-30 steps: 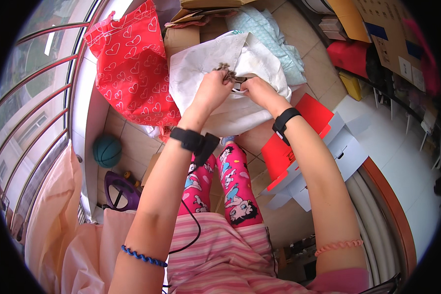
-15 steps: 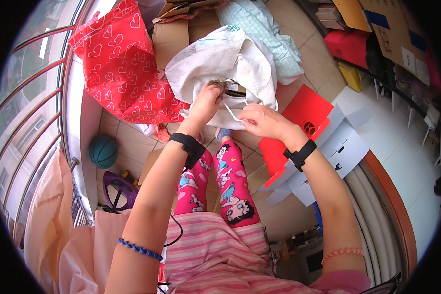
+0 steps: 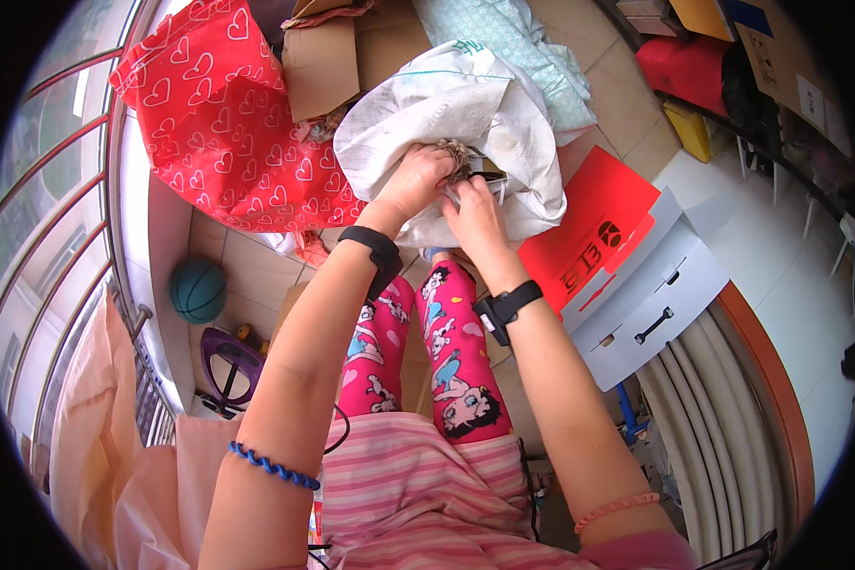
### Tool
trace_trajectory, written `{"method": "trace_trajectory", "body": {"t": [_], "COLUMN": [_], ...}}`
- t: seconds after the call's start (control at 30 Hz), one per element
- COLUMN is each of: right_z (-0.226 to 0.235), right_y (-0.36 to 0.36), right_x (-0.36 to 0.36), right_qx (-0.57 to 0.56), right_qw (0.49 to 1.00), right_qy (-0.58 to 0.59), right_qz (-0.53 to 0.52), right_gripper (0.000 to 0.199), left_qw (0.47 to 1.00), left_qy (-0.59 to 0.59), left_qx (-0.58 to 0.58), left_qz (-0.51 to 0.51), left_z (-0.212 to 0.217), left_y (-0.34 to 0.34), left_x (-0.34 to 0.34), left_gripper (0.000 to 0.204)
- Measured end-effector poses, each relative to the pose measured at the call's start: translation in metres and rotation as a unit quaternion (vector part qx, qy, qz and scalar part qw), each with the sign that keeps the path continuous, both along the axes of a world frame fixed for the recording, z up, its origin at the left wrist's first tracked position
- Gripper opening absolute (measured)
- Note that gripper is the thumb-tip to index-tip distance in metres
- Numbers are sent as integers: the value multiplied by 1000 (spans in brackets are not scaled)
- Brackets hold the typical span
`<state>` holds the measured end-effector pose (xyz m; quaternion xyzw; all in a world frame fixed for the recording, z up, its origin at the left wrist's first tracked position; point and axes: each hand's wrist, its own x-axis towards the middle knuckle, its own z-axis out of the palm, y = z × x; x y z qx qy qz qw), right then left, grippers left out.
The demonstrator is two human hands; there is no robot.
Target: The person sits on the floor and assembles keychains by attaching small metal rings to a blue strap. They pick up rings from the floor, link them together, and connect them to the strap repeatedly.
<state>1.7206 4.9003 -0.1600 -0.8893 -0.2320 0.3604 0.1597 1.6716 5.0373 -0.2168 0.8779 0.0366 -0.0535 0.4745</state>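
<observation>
The largest thing about the hands is the red bag with white hearts (image 3: 223, 123), spread out to the left of the grip and a little beyond it, with a flattened cardboard box (image 3: 337, 57) just past its upper edge. To the right of the grip, on the near side, lies a red and white folded carton (image 3: 627, 275) with slot handles, its long axis running away to the right. Between these, directly under both hands, sits the white sack (image 3: 446, 114), its crumpled mouth opening toward the person and its body stretching away from the grip toward a pale patterned cloth (image 3: 513, 38) beyond. The left hand (image 3: 416, 180) is closed into the sack's rim on the left side of the opening, fingers curled around a gathered fold of the white material. The right hand (image 3: 475, 214) meets it from just beside, fingers bent and narrow around something small and dark with a brownish tangle at the sack's mouth; what exactly it pinches I cannot tell, since the fingers cover it. The two hands touch or nearly touch, the left reaching slightly farther into the opening, so it is the nearer to the sack's inside. Well to the left and nearer than the grip, a small teal ball (image 3: 198, 290) rests on the tiled floor.
</observation>
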Motion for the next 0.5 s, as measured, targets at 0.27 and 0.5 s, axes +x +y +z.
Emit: {"method": "trace_trajectory", "body": {"t": [0.27, 0.5], "right_z": [-25, -30], "right_y": [-4, 10], "right_x": [-9, 53], "right_qx": [-98, 89], "right_qw": [966, 990], "right_qy": [138, -76], "right_qz": [-197, -80], "right_gripper": [25, 20], "left_qw": [992, 969], "left_qy": [30, 128], "left_qx": [57, -99], "left_qz": [109, 186], "left_z": [-5, -12], "left_y": [4, 7], "left_x": [-6, -12], "left_gripper": [25, 19]}}
